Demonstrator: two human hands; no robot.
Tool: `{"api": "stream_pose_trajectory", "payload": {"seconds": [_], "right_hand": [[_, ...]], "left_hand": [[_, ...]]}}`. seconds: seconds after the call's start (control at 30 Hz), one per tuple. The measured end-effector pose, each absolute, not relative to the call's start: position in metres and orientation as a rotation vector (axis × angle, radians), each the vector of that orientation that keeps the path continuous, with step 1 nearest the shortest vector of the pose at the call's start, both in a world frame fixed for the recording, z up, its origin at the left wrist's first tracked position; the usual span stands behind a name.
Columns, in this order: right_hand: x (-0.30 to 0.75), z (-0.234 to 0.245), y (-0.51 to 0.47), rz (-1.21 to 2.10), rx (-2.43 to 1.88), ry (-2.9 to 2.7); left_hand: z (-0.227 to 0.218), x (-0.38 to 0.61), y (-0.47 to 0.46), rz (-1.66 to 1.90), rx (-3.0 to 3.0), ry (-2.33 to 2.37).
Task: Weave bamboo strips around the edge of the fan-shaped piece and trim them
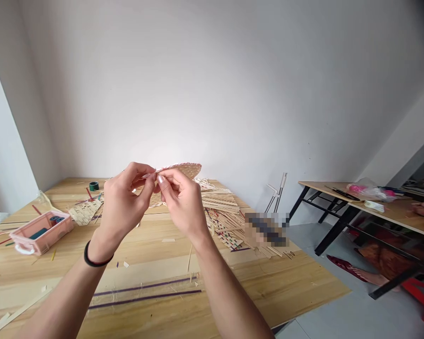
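Both hands are raised over the wooden table (226,282), close together at the edge of a woven fan (185,169) with a pink-and-white bound rim. My left hand (129,195) pinches that rim between thumb and fingers. Right beside it, my right hand (180,197) is also closed on the rim, its thumb pressed against the index finger. Most of the fan lies hidden behind the hands. Whether a thread or needle is between the fingertips is too small to tell.
A pink plastic box (44,230) with blue items sits at the left, near a woven piece (86,212) and a green tape roll (93,186). Loose strips (221,202) lie beyond my right hand. Two purple strips (144,299) lie in front. At right, another person sits by a second table (403,214).
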State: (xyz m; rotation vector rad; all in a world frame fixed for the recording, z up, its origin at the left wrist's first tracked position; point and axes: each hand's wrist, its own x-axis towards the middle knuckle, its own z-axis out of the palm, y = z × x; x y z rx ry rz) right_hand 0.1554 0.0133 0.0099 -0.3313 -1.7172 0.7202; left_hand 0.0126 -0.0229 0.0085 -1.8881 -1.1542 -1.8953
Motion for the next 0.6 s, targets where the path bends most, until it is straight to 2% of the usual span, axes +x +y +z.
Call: {"api": "stream_pose_trajectory", "payload": {"seconds": [0.23,0.5,0.6], "right_hand": [[0.1559,0.0099,0.0122,0.710,-0.295,-1.696],[0.1550,0.0098,0.0106,0.528,-0.353,-1.689],[0.1576,0.0119,0.0100,0.357,-0.395,-1.770]], "left_hand": [[0.0075,0.0107,-0.0210,-1.912,-1.786,-1.156],[0.0078,0.0175,-0.0243,-1.872,-1.911,-1.156],[0.0090,0.0131,-0.0226,-1.881,-1.883,-1.180]]}}
